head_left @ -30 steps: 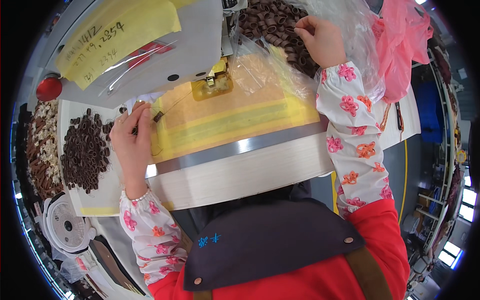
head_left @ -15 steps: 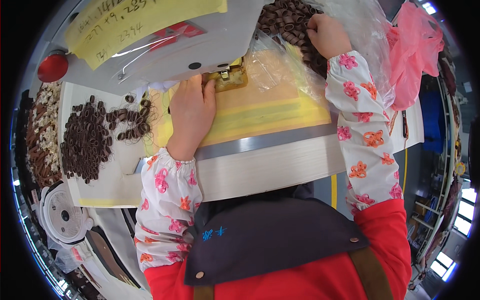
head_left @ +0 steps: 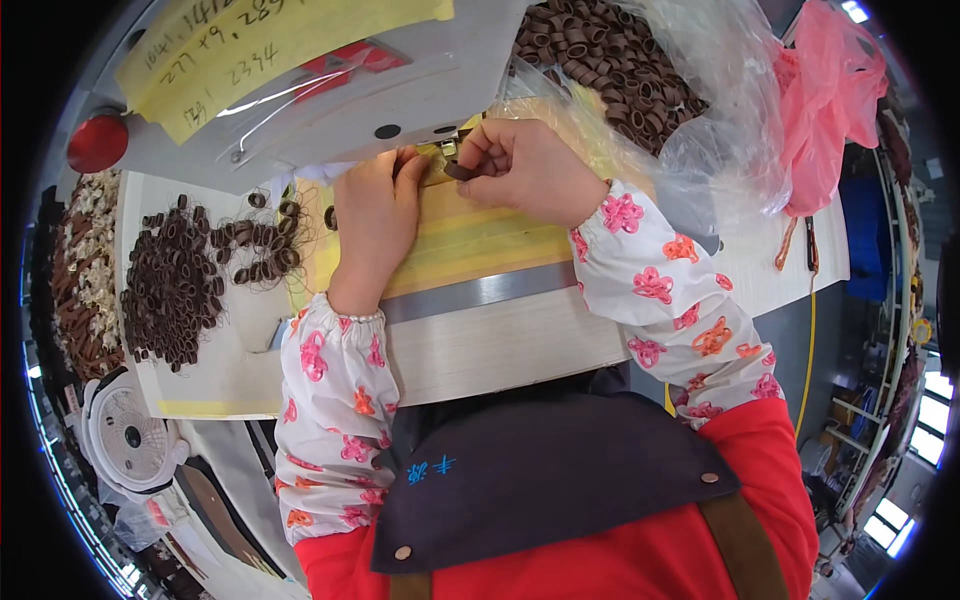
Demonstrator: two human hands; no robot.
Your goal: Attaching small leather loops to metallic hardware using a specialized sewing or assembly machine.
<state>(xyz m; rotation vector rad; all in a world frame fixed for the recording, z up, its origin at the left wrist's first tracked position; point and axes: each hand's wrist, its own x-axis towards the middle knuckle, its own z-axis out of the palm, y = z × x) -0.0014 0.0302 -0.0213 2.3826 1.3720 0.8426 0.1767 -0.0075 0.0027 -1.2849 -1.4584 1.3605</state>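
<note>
My right hand is beside the metal presser foot of a grey sewing machine. Between its thumb and fingertips is a small brown loop, held at the foot. On the other side of the foot lies my left hand, fingers bent, thumb close to the index finger. The machine head hides part of its fingertips, so what they hold, if anything, cannot be made out. Yellow tape covers the work surface under both hands.
Many brown loops lie in a clear plastic bag at the far right, next to a pink bag. Loops with loose threads are heaped at the left. A white fan stands below the table's left edge.
My right hand has come from the loop pile leftward and nearer to the presser foot, now with a brown loop in its fingers. My left hand has shifted only slightly.
</note>
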